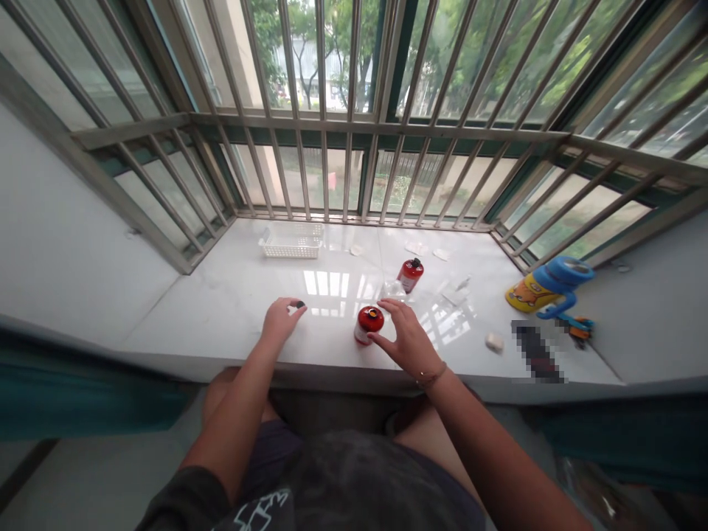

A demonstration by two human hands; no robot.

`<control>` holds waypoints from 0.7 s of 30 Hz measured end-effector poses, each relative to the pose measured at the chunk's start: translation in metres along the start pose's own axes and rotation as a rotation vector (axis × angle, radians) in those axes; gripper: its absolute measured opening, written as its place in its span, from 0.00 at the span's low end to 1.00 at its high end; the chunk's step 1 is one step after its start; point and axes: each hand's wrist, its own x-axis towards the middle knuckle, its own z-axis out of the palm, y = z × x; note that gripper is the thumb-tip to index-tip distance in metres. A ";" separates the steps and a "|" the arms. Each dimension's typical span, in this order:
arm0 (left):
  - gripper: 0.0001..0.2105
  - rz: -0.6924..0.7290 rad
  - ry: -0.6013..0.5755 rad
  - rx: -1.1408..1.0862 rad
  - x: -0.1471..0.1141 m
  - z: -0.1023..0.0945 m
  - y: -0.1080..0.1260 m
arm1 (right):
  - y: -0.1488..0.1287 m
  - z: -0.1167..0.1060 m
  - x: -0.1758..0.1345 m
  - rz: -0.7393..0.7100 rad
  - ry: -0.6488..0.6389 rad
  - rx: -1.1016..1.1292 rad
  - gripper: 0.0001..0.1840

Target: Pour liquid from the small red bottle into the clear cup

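Note:
My left hand (281, 318) is over the left part of the white ledge, its thumb and fingertips pinched on a small black bottle cap (300, 304). A red bottle (369, 323) stands upright near the ledge's front edge, its top uncapped and showing an orange-yellow opening. My right hand (406, 335) is at this bottle's right side, thumb and fingers spread apart. The thumb tip overlaps the bottle's lower front; whether it presses on it I cannot tell. Behind stands a second red bottle (410, 275) with a black cap, beside a clear plastic piece (394, 288).
A white perforated basket (291, 251) sits at the back left. To the right are a blue and yellow flask (547, 284), a blurred-out dark object (536, 352), a pale beige block (494, 342) and a clear thin item (458, 292). Barred windows (354, 131) enclose the ledge.

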 end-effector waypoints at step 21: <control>0.33 0.118 -0.324 -0.858 -0.060 0.028 0.125 | -0.010 0.002 0.022 -0.005 -0.035 -0.051 0.13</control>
